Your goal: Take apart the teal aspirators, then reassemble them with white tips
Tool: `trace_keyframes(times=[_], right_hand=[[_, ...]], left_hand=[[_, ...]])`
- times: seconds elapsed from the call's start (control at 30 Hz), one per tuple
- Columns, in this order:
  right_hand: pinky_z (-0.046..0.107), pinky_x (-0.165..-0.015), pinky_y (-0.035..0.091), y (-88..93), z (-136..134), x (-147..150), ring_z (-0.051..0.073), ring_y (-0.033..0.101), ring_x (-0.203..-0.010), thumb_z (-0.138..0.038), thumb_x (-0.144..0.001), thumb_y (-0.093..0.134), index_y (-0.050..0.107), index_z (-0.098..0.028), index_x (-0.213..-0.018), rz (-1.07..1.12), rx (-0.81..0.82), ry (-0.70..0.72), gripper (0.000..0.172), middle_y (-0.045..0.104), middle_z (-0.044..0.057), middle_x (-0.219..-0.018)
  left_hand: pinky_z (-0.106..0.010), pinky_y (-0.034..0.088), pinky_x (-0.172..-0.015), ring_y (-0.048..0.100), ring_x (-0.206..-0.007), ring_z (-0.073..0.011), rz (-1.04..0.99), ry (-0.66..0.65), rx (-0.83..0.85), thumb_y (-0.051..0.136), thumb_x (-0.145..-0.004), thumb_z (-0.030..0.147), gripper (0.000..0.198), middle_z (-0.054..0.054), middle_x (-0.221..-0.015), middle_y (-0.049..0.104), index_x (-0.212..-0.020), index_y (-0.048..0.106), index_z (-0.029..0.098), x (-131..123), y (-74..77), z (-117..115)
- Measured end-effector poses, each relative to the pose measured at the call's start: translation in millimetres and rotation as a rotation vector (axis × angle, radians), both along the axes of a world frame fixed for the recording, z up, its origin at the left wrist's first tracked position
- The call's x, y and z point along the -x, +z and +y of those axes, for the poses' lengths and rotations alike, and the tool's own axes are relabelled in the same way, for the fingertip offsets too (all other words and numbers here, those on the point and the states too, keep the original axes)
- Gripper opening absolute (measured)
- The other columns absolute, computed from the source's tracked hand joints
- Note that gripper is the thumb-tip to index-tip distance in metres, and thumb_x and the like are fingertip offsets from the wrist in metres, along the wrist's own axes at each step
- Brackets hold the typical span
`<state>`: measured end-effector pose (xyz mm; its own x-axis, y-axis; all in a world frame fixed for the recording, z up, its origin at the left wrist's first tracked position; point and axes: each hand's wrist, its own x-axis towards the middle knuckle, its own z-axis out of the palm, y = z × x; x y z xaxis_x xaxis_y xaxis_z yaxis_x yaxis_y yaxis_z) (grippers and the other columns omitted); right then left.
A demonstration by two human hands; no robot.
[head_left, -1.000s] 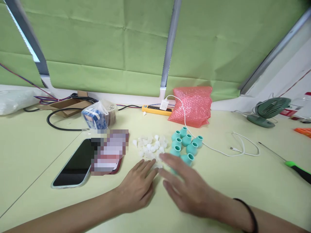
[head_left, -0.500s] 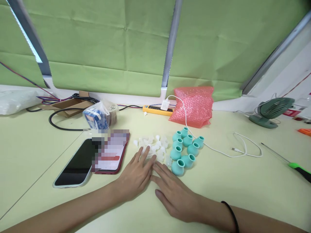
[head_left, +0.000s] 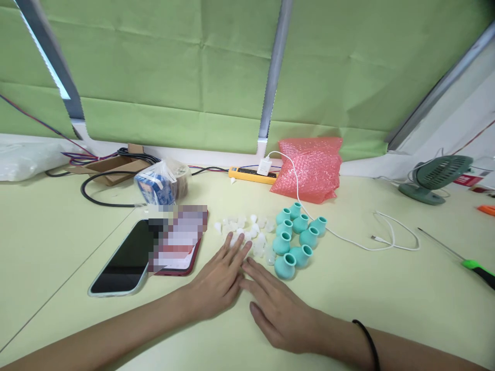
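My left hand lies flat with its fingers stretched out, the tips over the near edge of a pile of small white and translucent plastic pieces. Its fingers hide part of that pile. My right hand rests open on the table, its fingertips meeting the left hand's fingers just below the pieces. A black band circles the right wrist. Right of the pile stand several small turquoise vase-shaped bulbs in a cluster, mostly with round mouths facing up. Neither hand grips anything.
Two phones, one black-screened and one red-cased, lie to the left. Behind are a bagged blue package, a yellow power strip and pink bubble wrap. A white cable, screwdriver and green fan lie rightward.
The view has shifted slightly, so the things on the table appear a little further right. Both hands stay almost where they were, fingers still spread out.
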<state>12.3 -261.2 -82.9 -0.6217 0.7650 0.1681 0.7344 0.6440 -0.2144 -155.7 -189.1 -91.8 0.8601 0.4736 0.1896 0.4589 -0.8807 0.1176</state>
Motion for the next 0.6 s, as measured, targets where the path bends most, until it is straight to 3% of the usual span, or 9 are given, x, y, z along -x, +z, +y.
trace_keyframes(times=[0.13, 0.33, 0.47, 0.6], right_hand=[[0.049, -0.099, 0.021, 2.1, 1, 1, 0.03, 0.007, -0.126, -0.019, -0.079, 0.04, 0.037, -0.009, -0.119, -0.008, 0.063, -0.042, 0.041, 0.023, 0.018, -0.134], [0.049, -0.099, 0.022, -4.9, 0, 2, 0.033, 0.008, -0.125, -0.025, -0.08, 0.041, 0.032, 0.0, -0.122, -0.023, 0.023, -0.089, 0.05, 0.022, 0.025, -0.132], [0.047, -0.098, 0.025, -9.8, -1, 3, 0.032, 0.009, -0.125, -0.027, -0.081, 0.04, 0.036, 0.001, -0.121, -0.032, -0.036, -0.125, 0.049, 0.023, 0.024, -0.132], [0.044, -0.099, 0.027, -10.7, -3, 2, 0.03, 0.017, -0.124, -0.028, -0.083, 0.037, 0.041, -0.001, -0.119, -0.028, -0.088, -0.107, 0.045, 0.035, 0.021, -0.128]], left_hand=[[-0.053, 0.019, -0.098, -0.001, -0.126, -0.0305, -0.004, 0.007, 0.089, 0.038, -0.079, 0.016, 0.061, -0.011, -0.139, 0.012, -0.133, 0.009, 0.014, 2, 4.2, -1], [-0.045, 0.021, -0.101, -0.001, -0.127, -0.026, -0.082, -0.102, 0.058, 0.035, -0.08, 0.012, 0.061, -0.012, -0.139, 0.011, -0.133, 0.005, 0.013, 1, 5.4, -6], [-0.047, 0.021, -0.1, 0.001, -0.126, -0.0273, -0.07, 0.003, 0.029, 0.033, -0.083, 0.017, 0.054, -0.014, -0.138, 0.015, -0.132, 0.01, 0.012, 0, -2.6, -8], [-0.053, 0.02, -0.097, 0.001, -0.125, -0.0328, -0.034, 0.092, 0.034, 0.032, -0.085, 0.033, 0.055, -0.016, -0.138, 0.007, -0.132, 0.012, 0.012, 1, -4.8, -7]])
